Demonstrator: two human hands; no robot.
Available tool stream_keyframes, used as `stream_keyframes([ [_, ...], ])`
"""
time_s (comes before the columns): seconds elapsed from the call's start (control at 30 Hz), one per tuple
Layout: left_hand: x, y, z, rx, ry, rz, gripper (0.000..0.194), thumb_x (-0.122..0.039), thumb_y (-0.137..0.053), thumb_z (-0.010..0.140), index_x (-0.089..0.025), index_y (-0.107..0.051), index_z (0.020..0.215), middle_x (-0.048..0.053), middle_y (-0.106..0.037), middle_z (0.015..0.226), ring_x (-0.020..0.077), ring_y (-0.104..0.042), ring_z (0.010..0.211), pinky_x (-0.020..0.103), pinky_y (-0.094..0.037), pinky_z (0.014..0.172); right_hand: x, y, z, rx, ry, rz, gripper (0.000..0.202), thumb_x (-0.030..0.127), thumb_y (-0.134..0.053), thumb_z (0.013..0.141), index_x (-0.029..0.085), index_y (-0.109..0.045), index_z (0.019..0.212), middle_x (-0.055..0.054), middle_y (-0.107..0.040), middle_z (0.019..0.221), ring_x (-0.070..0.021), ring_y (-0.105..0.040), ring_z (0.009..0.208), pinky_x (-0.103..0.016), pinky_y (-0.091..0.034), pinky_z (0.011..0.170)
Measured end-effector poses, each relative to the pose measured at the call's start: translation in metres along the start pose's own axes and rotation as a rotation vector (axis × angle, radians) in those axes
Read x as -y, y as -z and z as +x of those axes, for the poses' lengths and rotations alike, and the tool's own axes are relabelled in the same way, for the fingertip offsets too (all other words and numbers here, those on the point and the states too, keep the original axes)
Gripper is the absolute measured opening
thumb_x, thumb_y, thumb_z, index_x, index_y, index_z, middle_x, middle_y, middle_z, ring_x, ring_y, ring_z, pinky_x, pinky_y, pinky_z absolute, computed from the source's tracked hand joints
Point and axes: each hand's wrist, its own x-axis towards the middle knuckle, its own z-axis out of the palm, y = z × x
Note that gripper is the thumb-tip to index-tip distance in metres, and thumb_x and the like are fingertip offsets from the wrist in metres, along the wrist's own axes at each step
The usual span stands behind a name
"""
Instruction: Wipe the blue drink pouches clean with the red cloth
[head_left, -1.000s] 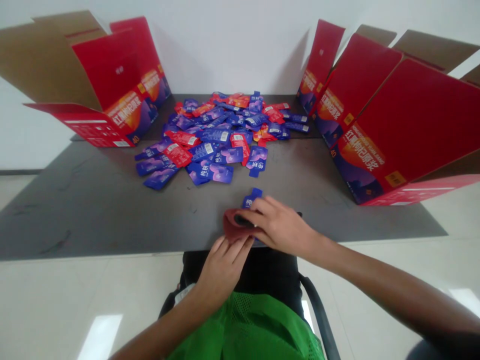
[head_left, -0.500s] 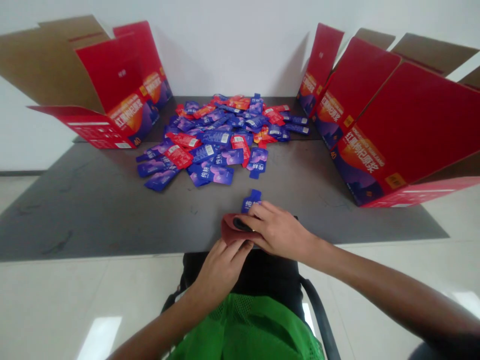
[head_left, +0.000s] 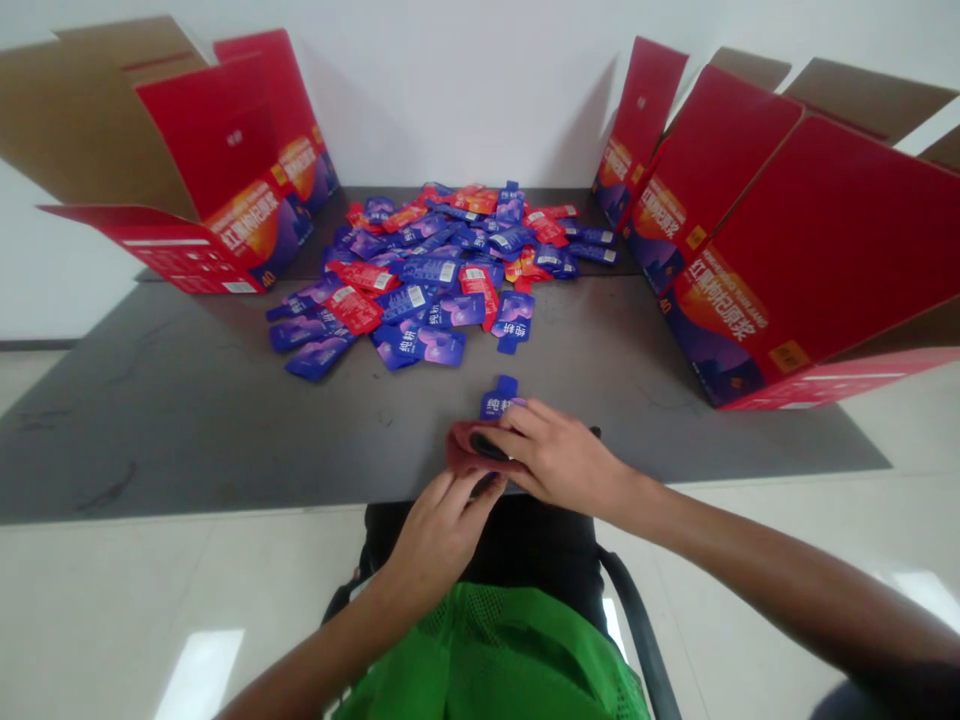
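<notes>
My right hand (head_left: 559, 455) is closed on a folded reddish-brown cloth (head_left: 461, 447), with a black rounded object (head_left: 487, 447) showing inside the fold. Under the right fingers and the cloth lies a blue pouch (head_left: 496, 402) with white lettering; its capped end points away from me and its near part is hidden. My left hand (head_left: 442, 525) is at the table edge, its fingertips drawn together against the near side of the cloth. A speck of blue shows by those fingertips, but what they pinch is too covered to make out.
A heap of blue and red pouches (head_left: 442, 255) spreads over the back of the grey table (head_left: 187, 430). An open red carton (head_left: 232, 215) lies on its side at the left. More red cartons (head_left: 750, 250) with raised flaps stand at the right. A white wall (head_left: 457, 90) rises behind.
The cloth has closed up slightly and narrowed. My left fingertips have slid a little down its near side. The right hand keeps its grip, and the pouches lie as before.
</notes>
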Motion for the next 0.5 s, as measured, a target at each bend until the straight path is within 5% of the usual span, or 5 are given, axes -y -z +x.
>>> stream_keyframes([
  [0.1,0.001,0.002,0.001,0.007,-0.041,-0.003,0.042,-0.006,-0.052,0.098,-0.014,-0.063,0.137,0.013,-0.068,0.13,0.0269,-0.062,0.119,0.043,-0.056,0.104,-0.025,-0.016,0.007,-0.013,-0.045,-0.013,0.04,0.039,-0.054,0.103,0.02,-0.061,0.138,-0.01,-0.062,0.111,-0.0239,-0.053,0.098,-0.037,-0.049,0.085],
  [0.23,0.002,0.006,0.003,0.007,-0.05,-0.009,0.041,-0.007,-0.052,0.098,-0.013,-0.063,0.137,0.011,-0.069,0.13,0.0254,-0.061,0.123,0.041,-0.054,0.107,-0.067,0.002,0.031,-0.081,-0.145,-0.188,0.038,0.036,-0.054,0.103,0.018,-0.064,0.135,-0.012,-0.062,0.109,-0.0263,-0.052,0.097,-0.039,-0.047,0.085],
  [0.37,0.003,0.007,0.0,0.031,-0.039,-0.013,0.042,-0.009,-0.052,0.1,-0.015,-0.061,0.14,0.011,-0.069,0.133,0.0259,-0.06,0.125,0.042,-0.052,0.106,-0.031,0.02,0.018,-0.144,-0.124,-0.128,0.043,0.04,-0.052,0.104,0.019,-0.06,0.14,-0.012,-0.06,0.112,-0.0262,-0.053,0.097,-0.039,-0.048,0.084],
  [0.5,0.004,0.008,-0.003,0.05,-0.024,-0.002,0.04,-0.012,-0.055,0.1,-0.017,-0.062,0.139,0.011,-0.071,0.13,0.0265,-0.065,0.112,0.044,-0.053,0.099,0.003,-0.003,-0.004,0.012,0.025,-0.003,0.04,0.038,-0.052,0.104,0.019,-0.06,0.138,-0.011,-0.062,0.112,-0.0246,-0.053,0.099,-0.037,-0.05,0.086],
])
